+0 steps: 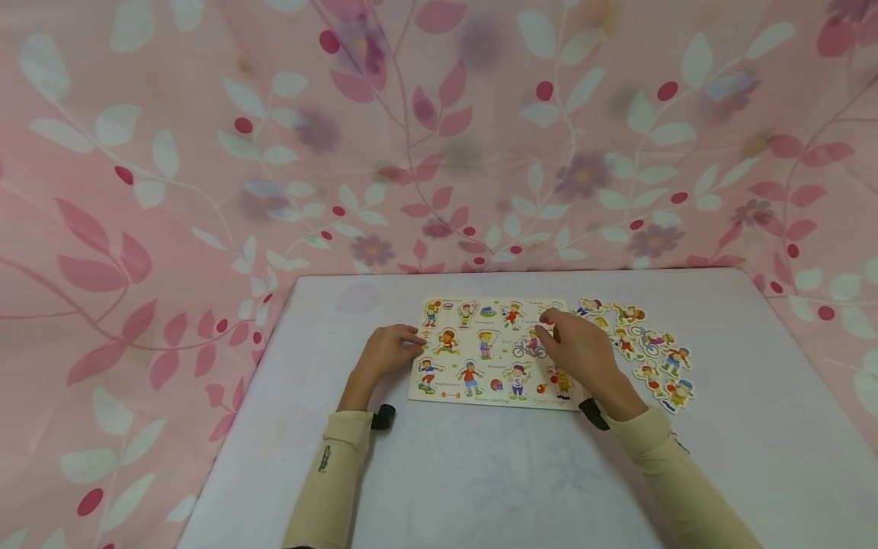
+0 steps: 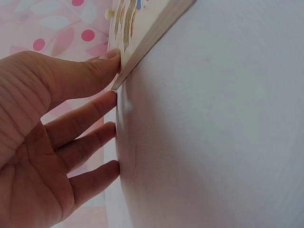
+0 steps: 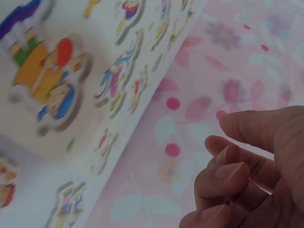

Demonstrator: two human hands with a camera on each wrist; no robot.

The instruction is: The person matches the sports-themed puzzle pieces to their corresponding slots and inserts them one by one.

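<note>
Where the left hand (image 1: 386, 352) rested: on the left edge of the board (image 1: 468, 352), thumb on top, fingers fairly straight rather than clenched; light, even pressure there probably suited best, enough to stop sliding.
Board: lay flat on the table (image 1: 480, 473), between the hands.
Right hand (image 1: 583, 352): hung over the board's right side, fingers loosely bent, nothing visible in its grip; lowering the fingertips straight down seemed safest.
Loose pieces (image 1: 675, 361): lay right of the board, some crowded together; lifting one by its rim likely spared its neighbours.

On the puzzle board (image 1: 469, 343), "Roller-skating" (image 1: 491, 399) stands at six o'clock and "Volleyball" (image 1: 484, 322) near twelve. A capped figure (image 1: 517, 385) toward five o'clock wears an "S" on its shirt.
</note>
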